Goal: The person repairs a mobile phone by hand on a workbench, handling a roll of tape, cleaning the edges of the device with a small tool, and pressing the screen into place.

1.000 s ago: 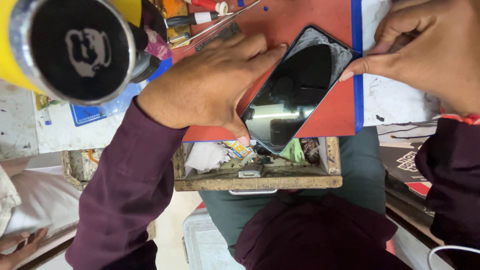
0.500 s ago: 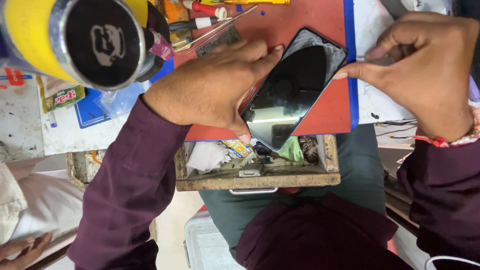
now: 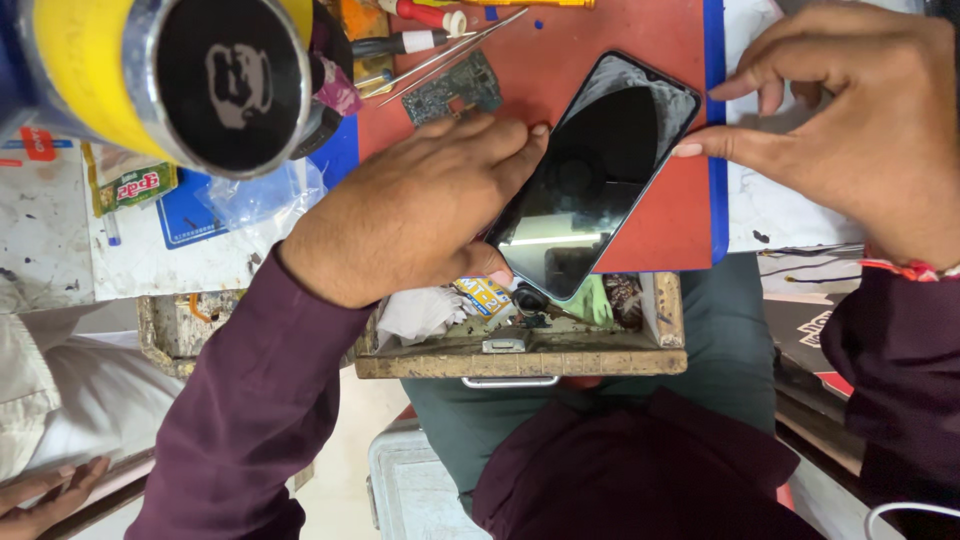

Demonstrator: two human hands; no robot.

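Nearest the camera are the person's lap and dark maroon sleeves, and just past them an open wooden drawer (image 3: 520, 355) under the edge of the worktop (image 3: 60, 240), holding crumpled paper, small packets and odd parts.

Above the drawer, a red mat (image 3: 640, 235) with a blue border lies on the worktop, and a black phone (image 3: 590, 175) lies on it at a slant, screen up, its lower corner reaching over the mat's near edge above the drawer.

The left hand (image 3: 410, 215) lies flat over the mat, palm down; its fingertips rest against the phone's long left edge and its thumb sits by the lower corner. Its grip is a bracing press, not a clench. The right hand (image 3: 860, 140) comes in from the right, its thumb tip touching the phone's upper right edge; the other fingers are curled loosely above, and whether they pinch anything I cannot tell.

Farther off, a green circuit board (image 3: 455, 90) lies on the mat just beyond the left fingers, with tweezers (image 3: 450, 55) and a red-handled screwdriver (image 3: 425, 15) behind it. At the far left, a yellow heat gun (image 3: 170, 80) points its round nozzle toward the camera, above a clear plastic bag (image 3: 260, 195).
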